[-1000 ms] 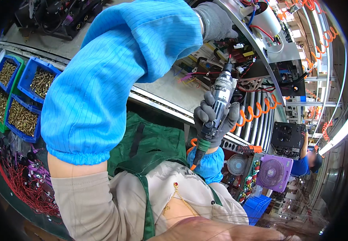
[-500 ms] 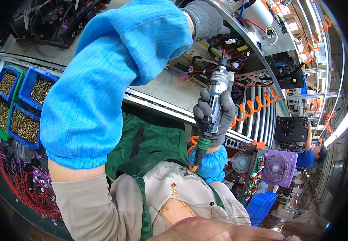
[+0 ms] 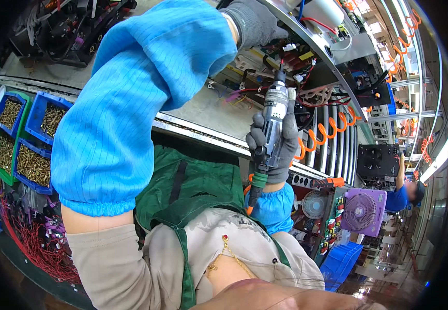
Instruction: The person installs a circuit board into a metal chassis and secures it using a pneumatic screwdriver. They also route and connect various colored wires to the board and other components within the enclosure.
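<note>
Overhead view of two gray-gloved hands at work: right grip [image 3: 288,142] clenched around the body of a silver-and-black power driver [image 3: 275,103], held aslant with nose upward and green collar [image 3: 258,180] projecting below the grip. Just beyond the bit, a white connector [image 3: 289,47] among small boards inside a metal-framed unit [image 3: 318,47] — contact between bit and unit not discernible. At top center, beside the same unit, left grip [image 3: 252,23], with fingertips partly hidden; impossible to tell whether grasping or released. Below the unit, a gray desk [image 3: 203,116] with metal edging. To the right of the driver, a coiled orange hose [image 3: 332,129] across metal rollers [image 3: 332,147]. At far left, blue bins [image 3: 32,116] of brass-colored screws — with tangled red wires [image 3: 38,248] below. Toward the right rim, a purple fan [image 3: 358,212], a black box-shaped unit [image 3: 376,163] and a co-worker [image 3: 398,200] in blue.
</note>
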Action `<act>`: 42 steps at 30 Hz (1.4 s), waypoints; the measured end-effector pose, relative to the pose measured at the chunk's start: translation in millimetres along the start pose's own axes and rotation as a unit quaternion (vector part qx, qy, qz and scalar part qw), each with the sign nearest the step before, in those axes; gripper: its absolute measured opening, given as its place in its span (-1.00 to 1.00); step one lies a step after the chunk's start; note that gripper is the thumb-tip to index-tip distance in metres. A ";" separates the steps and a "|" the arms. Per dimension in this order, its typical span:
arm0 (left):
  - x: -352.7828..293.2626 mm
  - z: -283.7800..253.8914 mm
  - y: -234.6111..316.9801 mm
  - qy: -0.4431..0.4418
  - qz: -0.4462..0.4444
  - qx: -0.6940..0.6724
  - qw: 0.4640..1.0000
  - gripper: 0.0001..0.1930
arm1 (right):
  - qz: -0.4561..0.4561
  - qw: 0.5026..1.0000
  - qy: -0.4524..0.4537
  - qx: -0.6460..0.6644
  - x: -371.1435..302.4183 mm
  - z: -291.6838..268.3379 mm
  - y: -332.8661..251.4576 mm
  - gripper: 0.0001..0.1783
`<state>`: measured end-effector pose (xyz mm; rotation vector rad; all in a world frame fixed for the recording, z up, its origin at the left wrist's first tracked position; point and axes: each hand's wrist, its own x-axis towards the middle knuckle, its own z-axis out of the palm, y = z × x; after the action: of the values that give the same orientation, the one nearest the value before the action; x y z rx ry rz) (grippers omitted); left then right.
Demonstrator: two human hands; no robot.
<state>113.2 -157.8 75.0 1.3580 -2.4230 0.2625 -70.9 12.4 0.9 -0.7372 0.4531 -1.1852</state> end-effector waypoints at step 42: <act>-144.8 150.5 58.9 -0.036 -0.367 -0.609 0.702 -0.58 | 0.287 0.951 0.021 -0.115 -80.6 -79.5 28.9 0.08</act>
<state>100.9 -62.1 -119.4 1.3726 -1.2221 -1.3490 -131.6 71.8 -79.2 -0.7128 0.7893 -0.6068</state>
